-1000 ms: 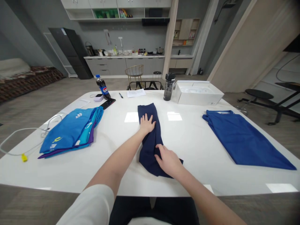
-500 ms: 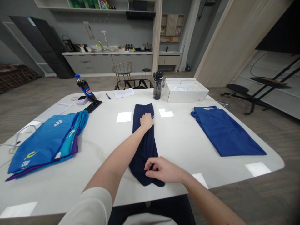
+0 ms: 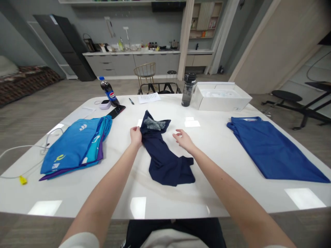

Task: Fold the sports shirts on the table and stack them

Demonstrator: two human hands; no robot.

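A dark navy garment (image 3: pixel 167 160) lies rumpled and bent on the white table (image 3: pixel 121 193), with a grey patterned patch showing near its far end. My left hand (image 3: pixel 136 135) pinches the garment's upper left edge. To the right of its far end, my right hand (image 3: pixel 183 138) hovers with fingers apart, holding nothing. Folded blue and teal clothes (image 3: pixel 74 144) are stacked at the left. A folded royal blue garment (image 3: pixel 274 148) lies at the right.
At the back stand a cola bottle (image 3: pixel 109 92), a dark tumbler (image 3: pixel 188 89) and a white box (image 3: pixel 221 103). Near the bottle are a phone (image 3: pixel 117 111), a pen (image 3: pixel 131 101) and a paper sheet (image 3: pixel 149 97). A cable (image 3: pixel 28 146) crosses the left edge.
The navy garment has gone from a long straight strip to a bent, rumpled shape. My left hand moved left to its edge; my right hand moved forward, off the cloth. The view shifted.
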